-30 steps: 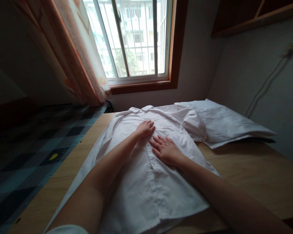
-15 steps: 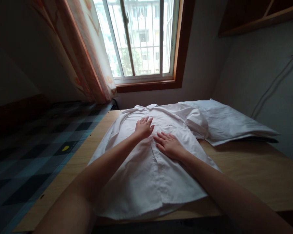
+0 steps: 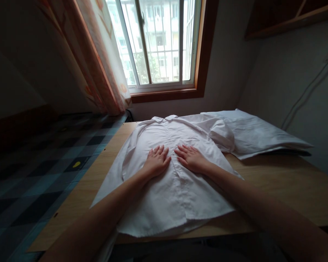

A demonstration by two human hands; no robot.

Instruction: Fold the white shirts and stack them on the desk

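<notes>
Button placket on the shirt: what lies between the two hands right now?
Head view: only the white shirt's buttoned placket runs between the left hand and right hand.

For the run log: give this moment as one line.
left hand flat on white shirt | right hand flat beside it | shirt spread on table

The left hand [image 3: 155, 162] slides back down the white shirt [image 3: 169, 189], away from the collar [image 3: 165, 118], and now lies flat level with the right hand [image 3: 191, 159], just across the button placket from it. A second ago it sat higher up, ahead of the right hand, fingers curled; now the fingers are spread. The right hand edges slightly up toward the collar. The shirt's front looks smoother, and its left side fans wider over the tabletop [image 3: 276, 189].
</notes>
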